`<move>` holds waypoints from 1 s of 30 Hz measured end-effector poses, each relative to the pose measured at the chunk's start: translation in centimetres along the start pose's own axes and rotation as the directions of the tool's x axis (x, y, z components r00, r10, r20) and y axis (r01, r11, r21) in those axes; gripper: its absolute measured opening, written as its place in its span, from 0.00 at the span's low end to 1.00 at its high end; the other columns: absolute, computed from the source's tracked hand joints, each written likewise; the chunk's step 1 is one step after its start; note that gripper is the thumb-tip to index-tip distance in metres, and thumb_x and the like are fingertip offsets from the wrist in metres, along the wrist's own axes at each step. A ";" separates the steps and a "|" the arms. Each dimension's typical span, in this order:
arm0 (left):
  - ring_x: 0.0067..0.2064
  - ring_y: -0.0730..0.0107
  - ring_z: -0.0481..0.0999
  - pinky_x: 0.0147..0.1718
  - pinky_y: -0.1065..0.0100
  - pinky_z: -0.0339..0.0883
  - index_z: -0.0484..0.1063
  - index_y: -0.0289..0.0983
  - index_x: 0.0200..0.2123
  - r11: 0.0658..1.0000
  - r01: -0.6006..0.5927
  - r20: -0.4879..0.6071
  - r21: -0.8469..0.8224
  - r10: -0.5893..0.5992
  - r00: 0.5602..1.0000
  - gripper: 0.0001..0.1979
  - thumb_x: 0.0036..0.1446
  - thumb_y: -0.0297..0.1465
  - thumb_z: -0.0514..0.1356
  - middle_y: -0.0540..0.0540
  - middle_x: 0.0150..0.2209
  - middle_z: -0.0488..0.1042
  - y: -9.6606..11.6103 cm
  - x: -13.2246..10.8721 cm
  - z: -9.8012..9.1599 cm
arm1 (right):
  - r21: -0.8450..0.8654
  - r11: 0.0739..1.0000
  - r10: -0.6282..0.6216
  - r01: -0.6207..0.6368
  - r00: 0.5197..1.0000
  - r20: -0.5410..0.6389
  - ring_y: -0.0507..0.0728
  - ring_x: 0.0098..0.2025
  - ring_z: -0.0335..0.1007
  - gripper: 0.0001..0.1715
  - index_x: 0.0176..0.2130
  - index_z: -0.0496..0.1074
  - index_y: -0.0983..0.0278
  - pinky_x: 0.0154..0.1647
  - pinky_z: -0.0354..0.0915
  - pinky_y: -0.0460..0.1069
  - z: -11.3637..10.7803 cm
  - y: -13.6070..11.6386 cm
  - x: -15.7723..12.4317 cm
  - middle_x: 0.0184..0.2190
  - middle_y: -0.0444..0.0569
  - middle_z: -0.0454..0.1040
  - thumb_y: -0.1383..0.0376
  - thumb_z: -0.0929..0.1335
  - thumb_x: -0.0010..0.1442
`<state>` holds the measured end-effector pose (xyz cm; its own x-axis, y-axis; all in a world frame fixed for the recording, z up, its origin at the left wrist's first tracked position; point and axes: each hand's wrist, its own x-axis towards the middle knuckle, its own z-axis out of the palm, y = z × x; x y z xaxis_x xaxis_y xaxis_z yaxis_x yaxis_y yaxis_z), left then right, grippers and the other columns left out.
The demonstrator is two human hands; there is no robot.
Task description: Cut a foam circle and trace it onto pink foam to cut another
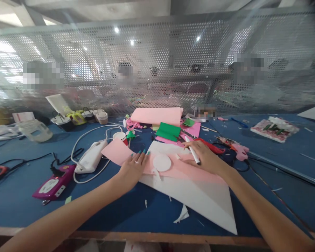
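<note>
At a scrap-strewn blue bench (21,196), the left hand (132,168) presses open and flat on a pink paper sheet (115,151) while the right hand (204,157) grips a white pen (193,153) beside an already-cut white disc (162,162), with no pen line discernible.

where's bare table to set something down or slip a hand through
Bare blue table lies to the right, between the wrapped packet and the metal strip; also near left, in front of the magenta device. Crowded: the middle, where the left hand presses the pink sheet and the right hand holds a marker.
</note>
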<state>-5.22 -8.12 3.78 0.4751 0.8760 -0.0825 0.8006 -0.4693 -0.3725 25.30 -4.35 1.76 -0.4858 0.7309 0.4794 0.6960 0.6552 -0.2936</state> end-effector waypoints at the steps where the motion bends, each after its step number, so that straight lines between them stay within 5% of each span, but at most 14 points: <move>1: 0.63 0.53 0.60 0.57 0.53 0.60 0.55 0.31 0.63 1.000 -0.001 0.002 -0.008 0.001 1.000 0.32 0.54 0.17 0.46 0.33 0.63 0.57 -0.2 -0.1 0.2 | -0.036 0.998 0.042 -0.044 0.998 -0.045 0.67 0.49 0.65 0.21 0.47 0.65 0.59 0.48 0.63 0.60 0.2 0.6 0.0 0.47 0.55 0.71 0.59 0.70 0.55; 5: 0.64 0.51 0.58 0.57 0.50 0.59 0.52 0.30 0.64 0.998 -0.011 0.006 -0.062 0.012 1.000 0.33 0.52 0.17 0.46 0.31 0.64 0.55 -1.0 -0.4 0.9 | -0.198 0.928 0.232 -0.315 0.906 -0.353 0.69 0.44 0.67 0.10 0.41 0.66 0.63 0.44 0.62 0.62 0.2 3.3 0.1 0.39 0.58 0.73 0.63 0.66 0.58; 7: 0.65 0.49 0.55 0.58 0.50 0.57 0.50 0.27 0.64 0.995 -0.071 0.020 -0.075 0.073 0.997 0.36 0.49 0.18 0.48 0.28 0.64 0.53 -1.5 -0.8 0.6 | -0.164 0.922 0.249 -0.351 0.861 -0.444 0.67 0.41 0.68 0.09 0.38 0.65 0.63 0.43 0.62 0.61 -0.1 4.1 0.1 0.35 0.57 0.73 0.61 0.66 0.58; 13: 0.65 0.48 0.53 0.57 0.55 0.59 0.48 0.21 0.63 0.960 -0.271 0.103 -0.069 0.277 0.955 0.39 0.43 0.14 0.47 0.25 0.64 0.49 -2.4 -3.1 -3.4 | 0.021 0.958 0.263 -0.288 0.842 -0.472 0.60 0.30 0.71 0.10 0.35 0.62 0.60 0.35 0.64 0.53 0.0 3.8 0.5 0.30 0.50 0.74 0.57 0.65 0.58; 16: 0.68 0.56 0.44 0.62 0.56 0.52 0.45 0.25 0.65 0.886 -0.446 -0.086 -0.125 0.438 0.895 0.38 0.47 0.15 0.45 0.32 0.67 0.44 -0.7 -3.7 -5.2 | 0.057 0.961 0.268 -0.272 0.850 -0.454 0.60 0.32 0.72 0.09 0.35 0.63 0.60 0.35 0.65 0.53 0.4 3.2 0.6 0.30 0.50 0.75 0.57 0.65 0.58; 19: 0.69 0.63 0.42 0.65 0.58 0.44 0.46 0.29 0.65 0.684 -0.697 -0.285 -0.216 0.638 0.715 0.30 0.59 0.24 0.46 0.38 0.68 0.45 2.6 -3.2 -5.0 | 0.080 0.963 0.265 -0.256 0.865 -0.425 0.61 0.34 0.72 0.08 0.36 0.64 0.60 0.36 0.65 0.53 0.8 2.8 0.6 0.30 0.50 0.75 0.59 0.65 0.58; 21: 0.68 0.67 0.45 0.66 0.57 0.39 0.53 0.36 0.64 0.510 -0.819 -0.347 -0.262 0.742 0.573 0.25 0.64 0.32 0.44 0.46 0.67 0.50 4.5 -2.7 -4.0 | 0.088 0.966 0.257 -0.242 0.879 -0.402 0.61 0.35 0.72 0.07 0.37 0.64 0.60 0.37 0.65 0.53 1.1 2.5 0.6 0.30 0.50 0.74 0.60 0.65 0.58; 23: 0.68 0.68 0.47 0.67 0.58 0.34 0.54 0.39 0.63 0.395 -0.869 -0.350 -0.298 0.801 0.485 0.24 0.65 0.36 0.44 0.48 0.67 0.51 5.6 -2.1 -2.7 | 0.088 0.969 0.247 -0.231 0.891 -0.380 0.61 0.35 0.72 0.06 0.37 0.65 0.60 0.37 0.65 0.53 1.3 2.4 0.6 0.31 0.50 0.74 0.60 0.64 0.58; 30: 0.68 0.67 0.46 0.67 0.58 0.32 0.55 0.39 0.63 0.385 -0.823 -0.367 -0.419 0.757 0.541 0.24 0.65 0.35 0.45 0.48 0.64 0.57 3.9 -0.8 -0.8 | 0.070 0.983 0.185 -0.172 0.946 -0.265 0.61 0.39 0.70 0.07 0.40 0.65 0.60 0.39 0.65 0.54 1.4 2.1 0.3 0.36 0.51 0.74 0.62 0.64 0.60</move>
<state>-2.14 -10.78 3.15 0.9969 0.0780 0.0132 0.0700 -0.9476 0.3118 25.90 -2.49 0.07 -0.1906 0.7621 0.6187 0.7306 0.5311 -0.4292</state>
